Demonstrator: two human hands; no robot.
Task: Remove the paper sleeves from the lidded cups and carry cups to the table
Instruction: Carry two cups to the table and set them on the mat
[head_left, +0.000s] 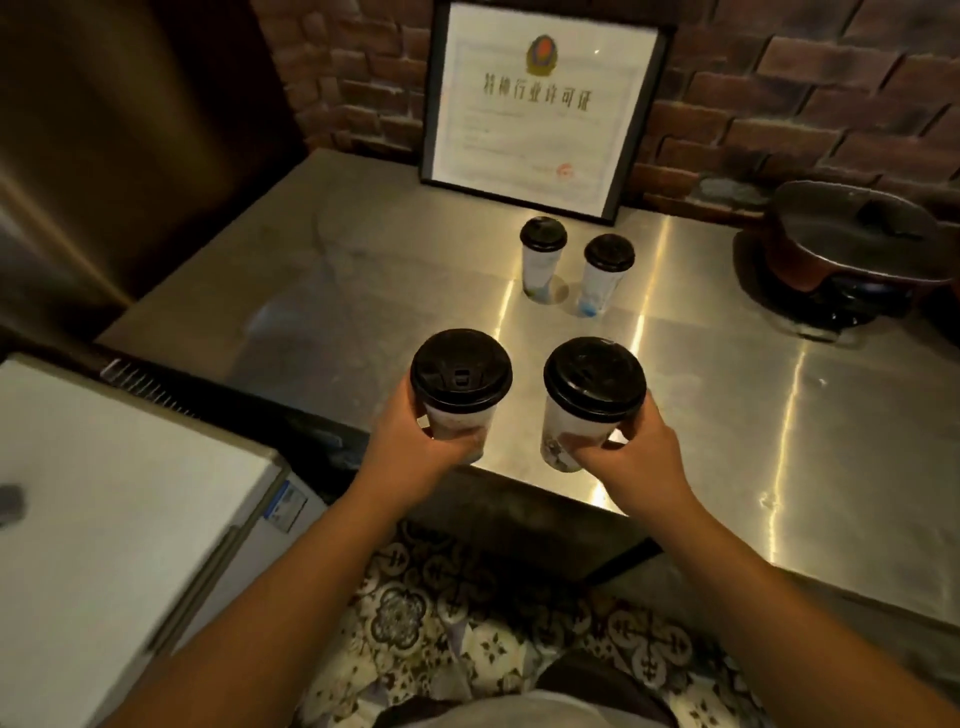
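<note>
I hold two white cups with black lids over the front edge of a steel table (701, 415). My left hand (415, 441) grips the left cup (460, 379) around its lower body. My right hand (631, 454) grips the right cup (592, 387) from its right side. Two more lidded cups stand upright further back on the table, one on the left (542, 257) and one on the right (605, 273). No paper sleeve shows on any of the cups.
A framed certificate (540, 98) leans against the brick wall behind the far cups. A dark lidded pan (852, 244) sits at the table's back right. A white appliance (119, 509) stands at my left. Patterned floor tiles (441, 613) lie below.
</note>
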